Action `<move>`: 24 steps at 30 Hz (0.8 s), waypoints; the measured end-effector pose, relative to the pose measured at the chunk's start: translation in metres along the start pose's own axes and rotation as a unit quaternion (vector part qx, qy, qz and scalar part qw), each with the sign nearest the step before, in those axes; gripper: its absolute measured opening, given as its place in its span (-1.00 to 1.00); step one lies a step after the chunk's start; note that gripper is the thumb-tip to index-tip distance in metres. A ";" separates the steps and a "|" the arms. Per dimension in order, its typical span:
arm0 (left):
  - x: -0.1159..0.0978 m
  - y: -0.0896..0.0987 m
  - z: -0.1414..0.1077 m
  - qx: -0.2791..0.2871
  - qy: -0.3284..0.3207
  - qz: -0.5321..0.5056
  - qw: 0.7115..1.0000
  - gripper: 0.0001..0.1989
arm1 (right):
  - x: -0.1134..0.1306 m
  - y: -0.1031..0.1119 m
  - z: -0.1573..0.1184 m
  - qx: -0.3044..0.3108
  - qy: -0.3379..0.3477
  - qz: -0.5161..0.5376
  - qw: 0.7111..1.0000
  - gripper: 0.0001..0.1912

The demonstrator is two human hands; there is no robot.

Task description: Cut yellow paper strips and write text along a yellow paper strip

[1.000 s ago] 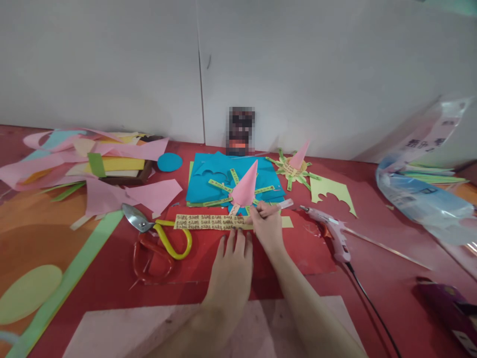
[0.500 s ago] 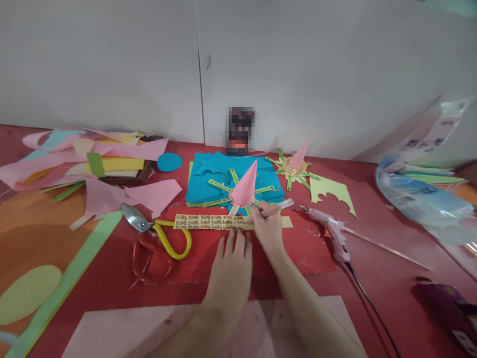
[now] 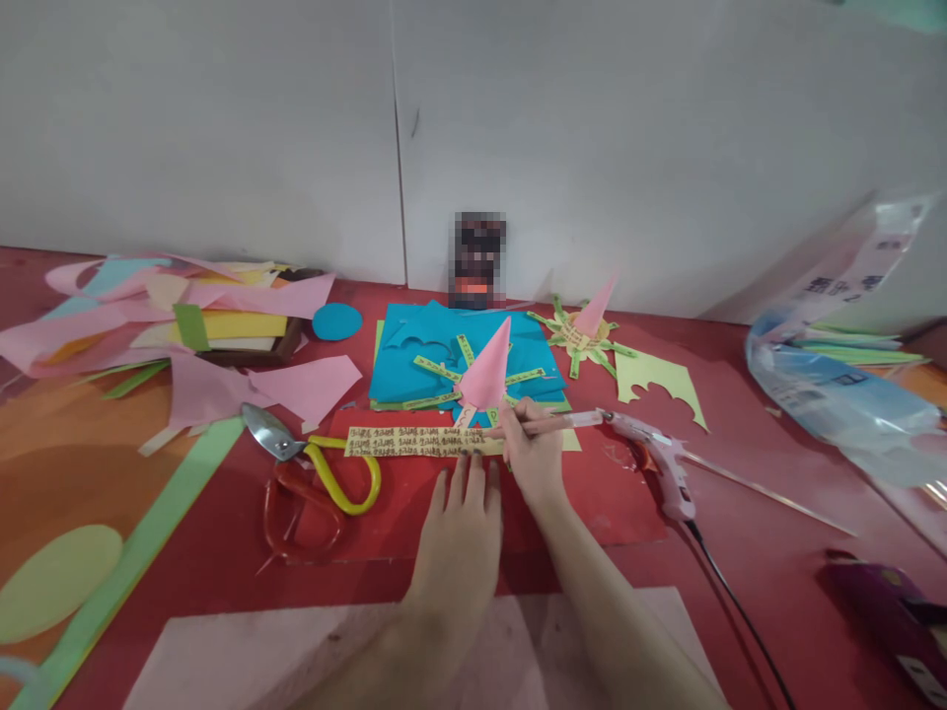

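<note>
A pale yellow paper strip [image 3: 410,442], covered on its left part with rows of small dark handwriting, lies on a red sheet [image 3: 414,513]. My left hand [image 3: 460,513] rests flat, its fingertips at the strip's lower edge. A pen [image 3: 558,423] is gripped in my right hand [image 3: 534,454], its tip end over the writing and its shaft slanting out to the right. Just behind the strip stands a pink paper cone [image 3: 486,370] with written green strips spreading around its base, on blue paper sheets [image 3: 403,360].
Scissors [image 3: 362,483] with yellow and red handles lie left; paper scraps [image 3: 296,390] pile behind them. To the right are a pink glue gun [image 3: 666,463] with its cord, a second cone piece [image 3: 588,325], and a plastic bag [image 3: 836,385]. A blurred-out upright object [image 3: 477,261] stands against the wall.
The pen has swung lower, its back end now pointing further right toward the glue gun's nozzle. My right hand has shifted slightly; my left hand stays in place.
</note>
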State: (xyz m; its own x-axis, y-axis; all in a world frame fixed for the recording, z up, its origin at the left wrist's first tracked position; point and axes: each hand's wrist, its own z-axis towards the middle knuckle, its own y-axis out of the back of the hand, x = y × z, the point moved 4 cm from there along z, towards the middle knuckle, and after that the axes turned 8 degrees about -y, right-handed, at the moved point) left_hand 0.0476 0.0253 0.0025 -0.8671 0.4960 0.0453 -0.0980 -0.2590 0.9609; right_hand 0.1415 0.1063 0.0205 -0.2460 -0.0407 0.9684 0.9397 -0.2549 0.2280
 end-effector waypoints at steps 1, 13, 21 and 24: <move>0.000 0.000 0.000 -0.003 0.000 0.004 1.000 -0.61 | 0.000 -0.002 -0.001 0.016 -0.002 0.015 1.000 -0.63; 0.000 0.002 0.000 0.005 -0.001 -0.014 1.000 -0.59 | -0.010 -0.011 0.004 0.086 -0.067 0.021 0.994 -0.63; 0.001 0.003 0.000 0.015 0.002 -0.027 1.000 -0.63 | -0.008 -0.011 0.002 0.092 -0.057 -0.017 0.994 -0.65; 0.001 0.005 0.000 0.017 0.002 -0.025 1.000 -0.65 | -0.007 -0.012 0.001 0.098 -0.053 -0.029 0.993 -0.64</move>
State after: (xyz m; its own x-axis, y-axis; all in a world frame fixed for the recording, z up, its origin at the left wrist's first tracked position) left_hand 0.0461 0.0244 0.0069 -0.8635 0.5044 -0.0045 -0.1253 -0.2057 0.9706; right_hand 0.1321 0.1109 0.0115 -0.2838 0.0733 0.9561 0.9557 -0.0596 0.2883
